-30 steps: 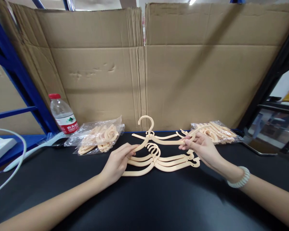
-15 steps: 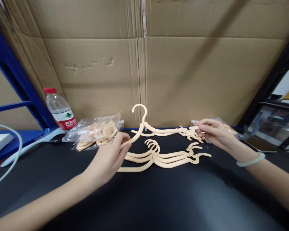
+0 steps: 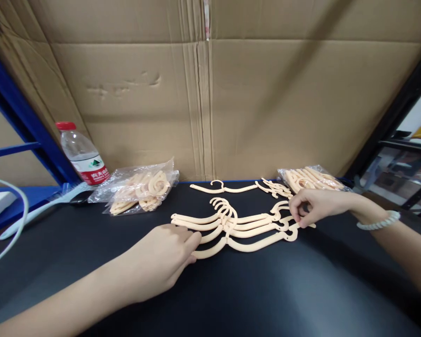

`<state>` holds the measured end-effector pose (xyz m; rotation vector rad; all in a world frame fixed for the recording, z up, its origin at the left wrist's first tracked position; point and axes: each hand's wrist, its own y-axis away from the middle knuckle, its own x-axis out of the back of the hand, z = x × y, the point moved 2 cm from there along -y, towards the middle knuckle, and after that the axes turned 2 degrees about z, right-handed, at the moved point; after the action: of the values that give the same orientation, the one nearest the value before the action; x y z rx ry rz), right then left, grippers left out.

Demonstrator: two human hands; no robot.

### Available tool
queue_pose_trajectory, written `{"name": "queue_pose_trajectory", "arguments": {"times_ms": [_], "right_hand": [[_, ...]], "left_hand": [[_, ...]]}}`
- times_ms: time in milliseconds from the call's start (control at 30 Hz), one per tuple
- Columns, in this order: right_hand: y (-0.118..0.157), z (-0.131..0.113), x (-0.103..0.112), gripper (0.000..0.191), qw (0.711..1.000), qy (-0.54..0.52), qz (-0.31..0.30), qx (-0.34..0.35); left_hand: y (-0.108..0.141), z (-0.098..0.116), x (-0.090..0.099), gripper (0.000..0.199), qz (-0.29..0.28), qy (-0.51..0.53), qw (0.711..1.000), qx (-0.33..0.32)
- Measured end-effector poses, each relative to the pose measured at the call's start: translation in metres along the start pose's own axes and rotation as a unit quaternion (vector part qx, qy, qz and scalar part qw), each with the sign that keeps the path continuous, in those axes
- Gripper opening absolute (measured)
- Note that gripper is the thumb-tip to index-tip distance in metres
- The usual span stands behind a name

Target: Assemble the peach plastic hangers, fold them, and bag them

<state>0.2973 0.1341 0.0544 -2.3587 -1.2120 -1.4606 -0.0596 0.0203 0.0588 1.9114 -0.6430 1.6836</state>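
A cream plastic clothes hanger (image 3: pixel 256 246) lies at the front of a row of similar hangers (image 3: pixel 196 226) on the black table, their hooks overlapping. My left hand (image 3: pixel 164 257) is closed on the front hanger's left arm, hiding its end. At the other side my right hand (image 3: pixel 317 206) pinches the curved end piece on that hanger's right arm. Farther back lies a separate hanger (image 3: pixel 240 190), hook toward the cardboard. Beside it is a small pile of loose cream hook pieces (image 3: pixel 275 188).
Clear bags of cream hanger parts stand at the back left (image 3: pixel 140 189) and back right (image 3: pixel 312 179). A red-capped water bottle (image 3: pixel 84 157) is at far left, near a white cable (image 3: pixel 21 224). Cardboard (image 3: pixel 266 103) walls off the back; a blue frame (image 3: pixel 14 107) borders the left.
Both hands have lowered the hanger from the air toward me onto the front of the row. The back hanger and the right bag now show more fully.
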Motion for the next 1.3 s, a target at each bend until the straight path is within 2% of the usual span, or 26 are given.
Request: {"name": "queue_pose_trajectory", "arguments": {"times_ms": [200,367,600,633,700,800,933,1100,1300], "right_hand": [[-0.004,-0.001,-0.007,0.014,0.999,0.017,0.027,-0.028],[-0.006,0.003,-0.01,0.013,0.996,0.038,0.078,-0.037],[-0.007,0.001,-0.006,0.028,0.994,0.042,0.096,-0.023],[-0.007,0.001,-0.004,0.031,0.992,0.044,0.119,-0.018],[-0.009,0.004,0.0,0.034,0.977,0.053,0.206,-0.009],[-0.012,0.015,0.006,0.03,0.936,0.09,0.339,-0.012],[-0.018,0.032,0.009,0.022,0.91,0.131,0.391,-0.029],[-0.031,0.035,0.006,0.023,0.902,0.164,0.399,-0.021],[-0.051,0.031,0.001,0.023,0.893,0.211,0.398,0.006]], "left_hand": [[-0.003,-0.009,-0.006,0.011,0.024,-0.054,0.998,-0.016],[-0.012,-0.024,-0.011,0.016,0.071,-0.104,0.992,-0.001],[-0.014,-0.031,-0.014,0.012,0.095,-0.13,0.987,0.019],[-0.013,-0.03,-0.013,0.011,0.098,-0.124,0.987,0.019],[-0.011,-0.027,-0.01,0.012,0.106,-0.108,0.988,0.013],[-0.01,-0.025,-0.007,0.014,0.124,-0.084,0.989,0.006],[-0.014,-0.033,-0.002,0.023,0.159,-0.074,0.984,0.026],[-0.037,-0.056,0.003,0.02,0.158,-0.07,0.983,0.056],[-0.096,-0.085,0.002,0.025,0.148,-0.068,0.986,0.029]]}}
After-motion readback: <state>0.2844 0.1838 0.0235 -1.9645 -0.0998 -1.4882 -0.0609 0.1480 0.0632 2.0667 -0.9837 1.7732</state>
